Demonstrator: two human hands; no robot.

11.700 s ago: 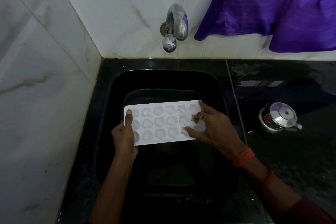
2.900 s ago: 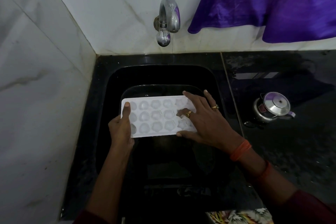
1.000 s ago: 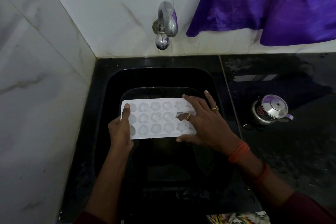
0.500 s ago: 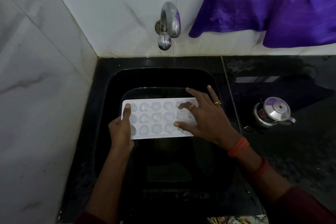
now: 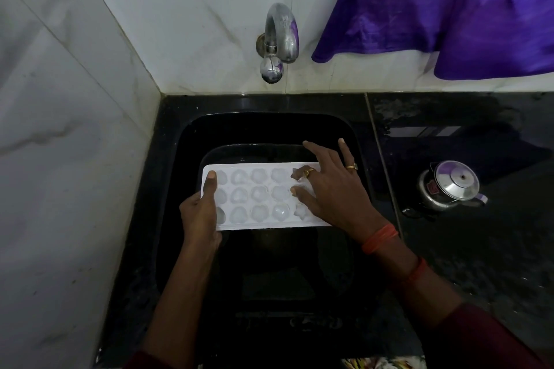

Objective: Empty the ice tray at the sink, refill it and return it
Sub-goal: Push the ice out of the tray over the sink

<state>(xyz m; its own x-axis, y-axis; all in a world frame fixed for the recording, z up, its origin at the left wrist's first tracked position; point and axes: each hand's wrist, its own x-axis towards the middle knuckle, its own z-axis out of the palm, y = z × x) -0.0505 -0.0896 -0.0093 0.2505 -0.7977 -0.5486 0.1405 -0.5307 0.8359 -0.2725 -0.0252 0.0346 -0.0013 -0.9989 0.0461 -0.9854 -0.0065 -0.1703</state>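
Fingers (image 5: 314, 150) of the right hand (image 5: 332, 189) lie spread apart on the right end of the ice tray (image 5: 257, 198) at frame centre; the left hand (image 5: 199, 213) grips its left end over the sink (image 5: 186, 141).

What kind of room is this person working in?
Probably a home kitchen: a black sink set in a dark counter, a wall tap on the tiles above it, and a small steel pot alongside.
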